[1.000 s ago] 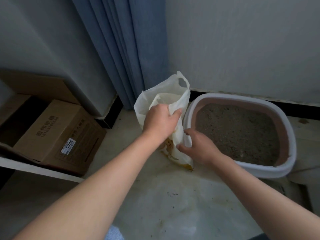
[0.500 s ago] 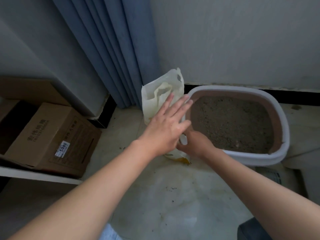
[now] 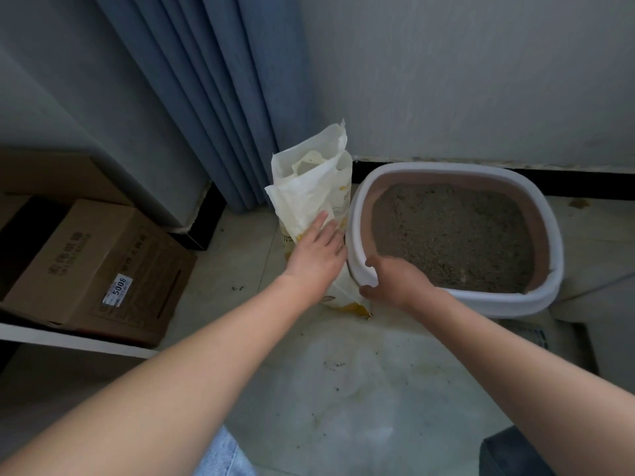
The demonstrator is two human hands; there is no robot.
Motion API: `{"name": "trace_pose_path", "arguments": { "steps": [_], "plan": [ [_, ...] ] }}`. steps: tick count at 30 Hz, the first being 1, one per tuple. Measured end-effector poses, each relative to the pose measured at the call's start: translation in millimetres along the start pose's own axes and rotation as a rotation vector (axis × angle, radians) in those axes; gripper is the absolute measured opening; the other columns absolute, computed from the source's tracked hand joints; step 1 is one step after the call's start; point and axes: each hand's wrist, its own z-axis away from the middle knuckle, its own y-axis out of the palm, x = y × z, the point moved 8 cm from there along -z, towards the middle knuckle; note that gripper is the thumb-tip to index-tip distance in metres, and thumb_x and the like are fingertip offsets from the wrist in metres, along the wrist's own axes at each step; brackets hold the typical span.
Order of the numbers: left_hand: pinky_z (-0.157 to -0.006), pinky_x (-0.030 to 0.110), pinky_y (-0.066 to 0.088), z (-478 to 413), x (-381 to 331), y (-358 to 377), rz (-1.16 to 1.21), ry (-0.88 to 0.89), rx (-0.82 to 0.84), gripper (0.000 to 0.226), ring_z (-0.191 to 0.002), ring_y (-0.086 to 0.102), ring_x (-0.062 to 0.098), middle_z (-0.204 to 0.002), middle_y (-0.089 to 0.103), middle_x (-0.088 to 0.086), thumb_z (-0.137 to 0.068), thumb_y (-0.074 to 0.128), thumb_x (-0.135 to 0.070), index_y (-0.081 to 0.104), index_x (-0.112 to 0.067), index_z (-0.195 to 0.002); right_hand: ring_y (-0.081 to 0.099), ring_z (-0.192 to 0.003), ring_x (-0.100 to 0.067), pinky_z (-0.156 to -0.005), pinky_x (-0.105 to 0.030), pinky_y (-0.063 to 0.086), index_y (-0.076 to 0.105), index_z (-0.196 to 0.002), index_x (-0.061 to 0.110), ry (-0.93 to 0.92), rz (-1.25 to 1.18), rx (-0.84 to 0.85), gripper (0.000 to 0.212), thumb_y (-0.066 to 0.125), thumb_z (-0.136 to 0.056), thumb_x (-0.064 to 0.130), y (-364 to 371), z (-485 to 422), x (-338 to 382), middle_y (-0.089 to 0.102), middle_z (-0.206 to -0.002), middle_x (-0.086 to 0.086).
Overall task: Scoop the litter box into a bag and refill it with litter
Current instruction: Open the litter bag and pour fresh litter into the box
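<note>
A white and yellow litter bag (image 3: 311, 187) stands upright on the floor, its top open, wedged against the left side of the litter box (image 3: 457, 297). The box has a white rim and a brown inner wall and holds grey-brown litter (image 3: 446, 235). My left hand (image 3: 318, 255) lies flat against the bag's front with straight fingers. My right hand (image 3: 395, 280) grips the box's near-left rim, fingers curled over the edge into the box and thumb below the rim.
Blue curtains (image 3: 206, 97) hang behind the bag. A cardboard box (image 3: 96, 266) sits on a low white shelf at the left. A pale stained floor (image 3: 343, 389) lies in front, with scattered litter grains. A grey wall stands behind the litter box.
My left hand let go of the bag's top, opened and dropped lower onto the bag's front. My right hand moved from the bag onto the litter box rim.
</note>
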Motion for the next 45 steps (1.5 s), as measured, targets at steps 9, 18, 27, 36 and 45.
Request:
{"name": "trace_pose_path", "arguments": {
  "steps": [9, 18, 27, 36, 45],
  "plan": [
    [-0.125, 0.050, 0.000, -1.2, 17.8, 3.6, 0.107, -0.097, 0.048, 0.020, -0.101, 0.064, 0.024, -0.089, 0.071, -0.001, -0.084, 0.057, -0.006, 0.070, -0.018, -0.092, 0.059, -0.107, -0.026, -0.073, -0.031, 0.043, 0.047, -0.141, 0.019, -0.011, -0.005, -0.019, 0.066, 0.067, -0.085, 0.048, 1.9, 3.0, -16.1, 0.060, -0.123, -0.006],
    [-0.120, 0.043, 0.027, -8.9, 24.7, -29.1, 0.294, -0.103, -0.106, 0.020, -0.085, 0.068, 0.023, -0.073, 0.062, 0.001, -0.087, 0.059, -0.005, 0.069, -0.022, -0.083, 0.059, -0.112, -0.027, -0.082, -0.035, 0.049, 0.040, -0.145, 0.018, 0.018, -0.042, -0.034, 0.077, 0.071, -0.082, 0.051, 11.4, 7.1, -15.9, 0.058, -0.130, -0.007],
    [-0.066, 0.035, 0.043, 33.0, 95.7, -62.6, 0.474, -0.335, -0.454, 0.027, -0.083, 0.065, 0.031, -0.087, 0.072, 0.003, -0.098, 0.054, -0.040, 0.076, -0.025, -0.095, 0.062, -0.105, -0.025, -0.083, -0.037, 0.054, 0.043, -0.140, 0.023, 0.008, -0.185, -0.070, 0.085, 0.075, -0.071, 0.061, 16.9, 12.7, 2.7, 0.061, -0.122, -0.003],
    [-0.069, 0.034, 0.043, 29.7, 77.9, -99.5, 0.529, -0.204, -0.733, 0.025, -0.068, 0.063, 0.021, -0.078, 0.071, -0.007, -0.099, 0.057, -0.036, 0.079, -0.026, -0.092, 0.065, -0.075, -0.025, -0.065, -0.037, 0.055, 0.070, -0.097, 0.024, 0.073, -0.055, -0.284, 0.030, 0.051, -0.095, 0.047, -24.0, 37.1, -25.2, 0.070, -0.085, 0.002],
    [-0.075, 0.035, 0.041, 7.2, 61.2, -140.1, 0.638, -0.138, -0.873, 0.023, -0.068, 0.066, 0.021, -0.081, 0.075, -0.006, -0.098, 0.060, -0.033, 0.080, -0.024, -0.091, 0.060, -0.065, -0.008, -0.057, -0.030, 0.047, 0.070, -0.093, 0.030, 0.107, -0.096, -0.296, 0.030, 0.046, -0.101, 0.046, -61.3, 92.9, -58.5, 0.066, -0.074, 0.014]
  ]
}}
